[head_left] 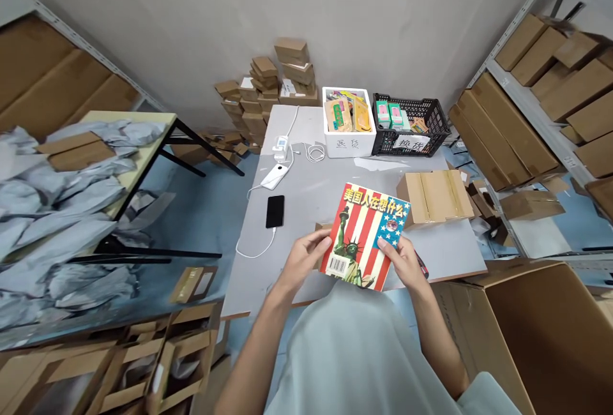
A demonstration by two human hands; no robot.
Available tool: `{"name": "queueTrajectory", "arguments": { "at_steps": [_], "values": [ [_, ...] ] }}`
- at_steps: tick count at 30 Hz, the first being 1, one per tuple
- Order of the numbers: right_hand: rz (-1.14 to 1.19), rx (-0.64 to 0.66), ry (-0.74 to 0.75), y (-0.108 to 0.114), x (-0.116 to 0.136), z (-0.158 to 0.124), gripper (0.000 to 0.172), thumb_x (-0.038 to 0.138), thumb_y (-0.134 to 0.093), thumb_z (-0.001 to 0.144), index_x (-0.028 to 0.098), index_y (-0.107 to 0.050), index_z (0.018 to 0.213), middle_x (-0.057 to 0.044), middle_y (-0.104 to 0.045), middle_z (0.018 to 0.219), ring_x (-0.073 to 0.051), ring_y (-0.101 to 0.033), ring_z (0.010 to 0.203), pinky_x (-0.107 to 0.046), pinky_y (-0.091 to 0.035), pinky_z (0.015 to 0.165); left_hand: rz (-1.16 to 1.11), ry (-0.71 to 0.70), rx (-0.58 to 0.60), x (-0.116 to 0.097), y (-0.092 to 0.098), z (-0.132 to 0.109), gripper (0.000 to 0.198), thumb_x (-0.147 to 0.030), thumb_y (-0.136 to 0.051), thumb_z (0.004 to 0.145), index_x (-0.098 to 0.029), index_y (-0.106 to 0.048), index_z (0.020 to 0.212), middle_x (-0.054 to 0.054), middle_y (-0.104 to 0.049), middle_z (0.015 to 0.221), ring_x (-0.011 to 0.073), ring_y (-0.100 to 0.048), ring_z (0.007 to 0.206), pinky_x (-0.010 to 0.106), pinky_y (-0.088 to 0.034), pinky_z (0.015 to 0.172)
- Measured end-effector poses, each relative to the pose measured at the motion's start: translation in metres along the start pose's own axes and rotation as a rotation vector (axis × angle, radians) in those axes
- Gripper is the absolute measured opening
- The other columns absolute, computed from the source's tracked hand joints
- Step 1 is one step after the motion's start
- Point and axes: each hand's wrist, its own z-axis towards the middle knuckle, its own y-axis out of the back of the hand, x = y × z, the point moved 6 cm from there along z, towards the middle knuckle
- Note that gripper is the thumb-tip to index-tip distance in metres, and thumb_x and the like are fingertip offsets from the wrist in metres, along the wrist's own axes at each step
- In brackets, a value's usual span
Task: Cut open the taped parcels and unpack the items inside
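Note:
Both my hands hold a book (364, 230) above the front edge of the grey table (306, 204). Its cover carries red and white stripes, white stars on blue, a green Statue of Liberty, yellow Chinese characters and a barcode. My left hand (305, 255) grips the left edge, thumb on the cover. At the right edge my right hand (405, 258) grips it the same way, its fingers behind the book. Partly hidden behind the book is a small cardboard piece (324, 227). A dark red and black object (422, 266) shows beside my right hand.
On the table are a black phone (274, 211), a white power bank (274, 176), cables, a white foam box (349, 144) of packets, a black crate (433, 122) and a taped carton (433, 196). A large open carton (474, 325) stands right; grey bags (86, 198) cover the left table.

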Motion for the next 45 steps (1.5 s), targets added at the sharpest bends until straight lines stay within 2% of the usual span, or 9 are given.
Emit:
{"name": "queueTrajectory", "arguments": {
  "at_steps": [7, 13, 18, 24, 29, 34, 36, 40, 45],
  "values": [
    [-0.013, -0.035, -0.024, -0.005, -0.015, 0.019, 0.060, 0.078, -0.081, 0.094, 0.024, -0.078, 0.121, -0.011, -0.087, 0.125, -0.035, -0.084, 0.109, -0.047, -0.071, 0.096, -0.108, 0.040, -0.037, -0.001, -0.007, -0.009, 0.051, -0.062, -0.100, 0.080, -0.019, -0.089, 0.104, 0.012, -0.087, 0.110, 0.0279, -0.081, 0.096, 0.037, -0.068, 0.085],
    [-0.303, -0.309, 0.111, -0.002, -0.027, 0.012, 0.075, 0.071, -0.079, 0.098, 0.022, -0.069, 0.154, -0.021, -0.074, 0.152, -0.034, -0.077, 0.132, -0.052, -0.069, 0.109, 0.160, -0.267, -0.346, -0.014, -0.004, -0.017, 0.032, -0.052, -0.087, 0.097, -0.020, -0.088, 0.097, 0.005, -0.077, 0.088, 0.0175, -0.070, 0.078, 0.029, -0.058, 0.073],
    [-0.152, -0.088, 0.079, -0.056, -0.031, -0.014, 0.073, 0.063, -0.083, 0.099, 0.025, -0.069, 0.160, -0.016, -0.072, 0.158, -0.033, -0.075, 0.140, -0.044, -0.071, 0.105, 0.375, -0.530, -0.445, -0.021, -0.026, -0.033, 0.012, -0.029, -0.078, 0.107, -0.024, -0.088, 0.113, 0.002, -0.079, 0.093, 0.0160, -0.072, 0.082, 0.027, -0.058, 0.077],
    [-0.053, -0.173, 0.024, -0.079, -0.023, -0.012, 0.051, 0.064, -0.083, 0.098, 0.020, -0.083, 0.122, -0.008, -0.086, 0.112, -0.026, -0.082, 0.100, -0.036, -0.070, 0.093, 0.646, -0.830, -0.486, -0.016, -0.062, -0.052, 0.028, -0.014, -0.067, 0.110, -0.026, -0.087, 0.126, 0.006, -0.082, 0.100, 0.0198, -0.075, 0.089, 0.031, -0.060, 0.081],
    [-0.066, -0.160, -0.013, -0.057, -0.012, 0.005, 0.060, 0.082, -0.068, 0.100, 0.022, -0.080, 0.100, -0.008, -0.083, 0.094, -0.027, -0.077, 0.087, -0.037, -0.066, 0.079, 0.627, -0.582, -0.261, -0.024, -0.063, -0.056, 0.044, -0.027, -0.071, 0.108, -0.029, -0.077, 0.151, 0.011, -0.081, 0.120, 0.0271, -0.077, 0.110, 0.040, -0.065, 0.099],
    [-0.058, -0.034, -0.067, -0.032, -0.002, 0.006, 0.060, 0.084, -0.070, 0.099, 0.024, -0.080, 0.100, -0.007, -0.081, 0.093, -0.027, -0.073, 0.087, -0.033, -0.061, 0.074, 0.461, -0.233, -0.405, -0.031, 0.004, -0.051, 0.060, -0.058, -0.080, 0.101, -0.025, -0.077, 0.150, 0.014, -0.075, 0.144, 0.0329, -0.073, 0.128, 0.048, -0.062, 0.113],
    [-0.049, 0.017, -0.068, -0.027, 0.000, 0.004, 0.058, 0.081, -0.071, 0.100, 0.024, -0.079, 0.094, -0.005, -0.078, 0.087, -0.024, -0.070, 0.083, -0.031, -0.057, 0.072, 0.274, -0.096, -0.292, -0.025, 0.018, -0.041, 0.064, -0.071, -0.081, 0.097, -0.023, -0.082, 0.139, 0.014, -0.080, 0.135, 0.0317, -0.077, 0.117, 0.045, -0.066, 0.104],
    [-0.024, 0.071, -0.049, -0.023, 0.000, 0.003, 0.058, 0.079, -0.071, 0.102, 0.023, -0.077, 0.092, -0.002, -0.073, 0.082, -0.020, -0.063, 0.074, -0.028, -0.051, 0.067, -0.082, 0.176, -0.022, -0.011, 0.007, -0.031, 0.069, -0.082, -0.090, 0.082, -0.019, -0.089, 0.112, 0.013, -0.087, 0.107, 0.0337, -0.082, 0.097, 0.046, -0.072, 0.087],
    [-0.050, 0.052, -0.032, -0.021, -0.009, 0.010, 0.062, 0.083, -0.067, 0.102, 0.023, -0.077, 0.092, -0.004, -0.076, 0.084, -0.023, -0.067, 0.080, -0.030, -0.055, 0.070, -0.137, 0.162, -0.104, -0.013, -0.006, -0.032, 0.065, -0.075, -0.098, 0.077, -0.018, -0.089, 0.108, 0.013, -0.088, 0.112, 0.0337, -0.083, 0.098, 0.045, -0.073, 0.085]
  ]
}}
